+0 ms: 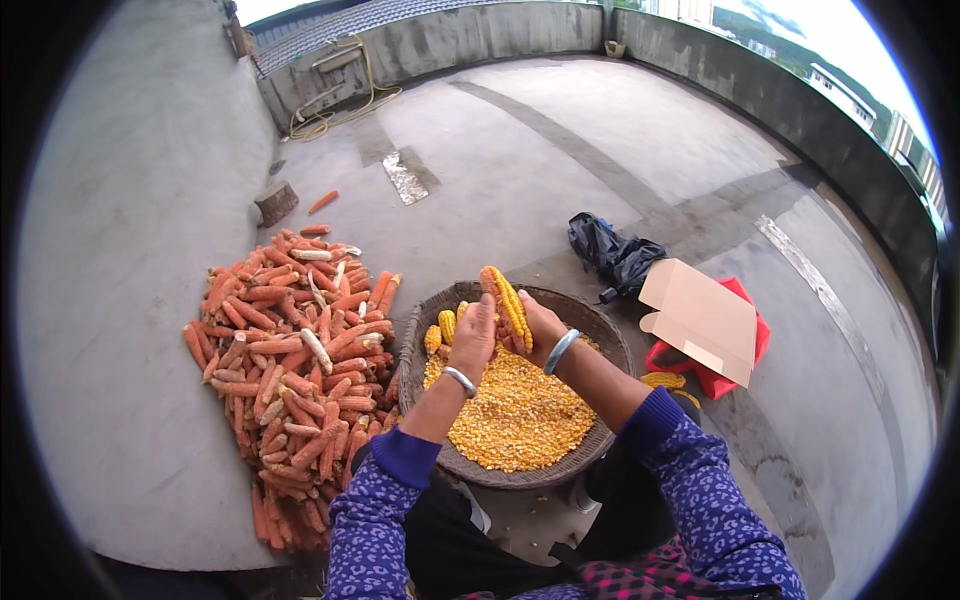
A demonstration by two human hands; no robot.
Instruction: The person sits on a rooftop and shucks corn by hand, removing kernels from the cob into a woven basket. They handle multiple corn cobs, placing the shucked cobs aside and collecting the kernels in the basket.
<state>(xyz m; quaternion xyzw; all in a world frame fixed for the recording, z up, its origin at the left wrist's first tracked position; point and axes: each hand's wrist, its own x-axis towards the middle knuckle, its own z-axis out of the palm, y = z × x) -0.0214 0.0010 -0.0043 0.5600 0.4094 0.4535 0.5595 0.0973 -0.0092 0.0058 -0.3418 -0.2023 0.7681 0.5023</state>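
My left hand (474, 335) and my right hand (538, 324) hold a partly shelled ear of corn (512, 304) between them. Yellow kernels cover its right side, while bare orange cob shows on its left. Below the hands is a round woven basket (429, 307), held close before my knees. Loose corn kernels (525, 420) fill much of it. Several unshelled ears (448, 325) lie at its far left inside edge, partly hidden by my left hand.
A big heap of bare corncobs (292, 360) lies left of the basket. To the right are a black folded umbrella (611, 251), a cardboard piece (705, 319) on a red plastic bag (759, 330), and some ears (662, 381). Farther off stand a wood block (276, 202) and a coiled hose (311, 127).
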